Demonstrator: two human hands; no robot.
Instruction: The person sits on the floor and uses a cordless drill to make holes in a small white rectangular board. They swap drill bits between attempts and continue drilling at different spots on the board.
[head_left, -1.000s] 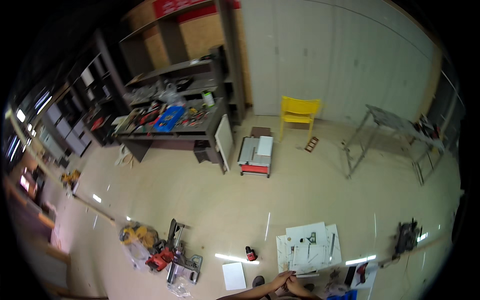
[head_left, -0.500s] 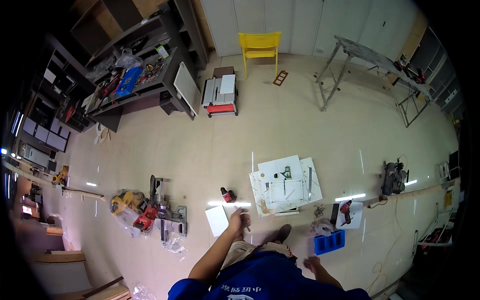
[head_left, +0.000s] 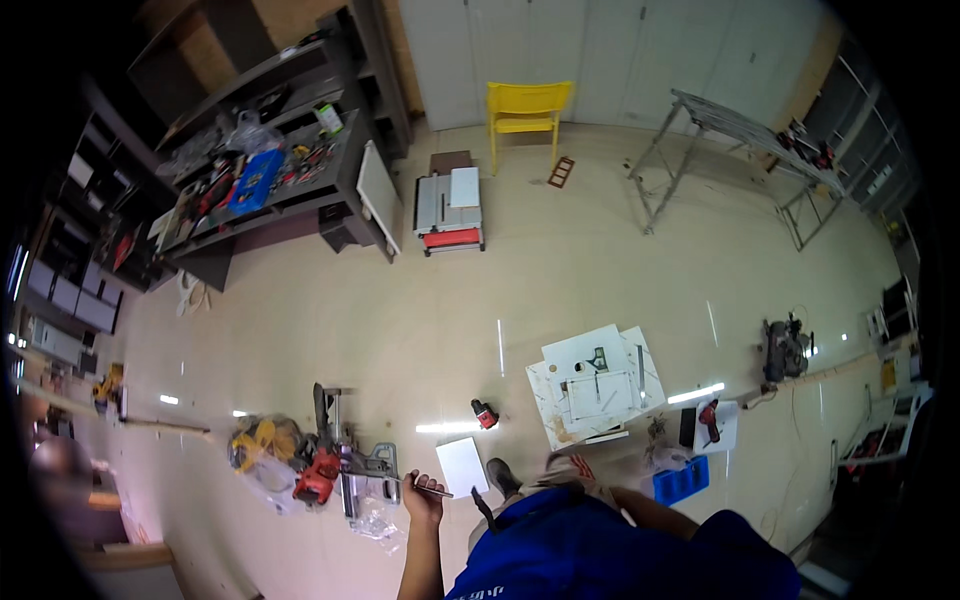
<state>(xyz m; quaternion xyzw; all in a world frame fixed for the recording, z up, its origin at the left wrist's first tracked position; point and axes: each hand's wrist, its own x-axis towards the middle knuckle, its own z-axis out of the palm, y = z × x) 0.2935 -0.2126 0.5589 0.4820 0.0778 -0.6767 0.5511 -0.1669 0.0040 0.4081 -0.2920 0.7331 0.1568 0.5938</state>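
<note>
My left hand is raised at the left of my body, its fingers closed around a thin pen-like rod that points right. The rod's exact kind is too small to make out. Beyond its tip a white rectangular panel lies on the floor by my shoe. My right forearm reaches in toward my thigh, and the fingers at its end cannot be made out. A dark strap-like piece hangs at my waist.
A red-and-black cordless drill lies ahead; right of it, stacked white boards carry a green-handled tool. A red miter saw stands left. Right are a blue tray and red drill. A table saw and yellow chair stand farther off.
My left hand has moved left and down, away from over my legs, with the rod in it. My body has turned and shifted right; the right forearm has drawn in toward my thigh.
</note>
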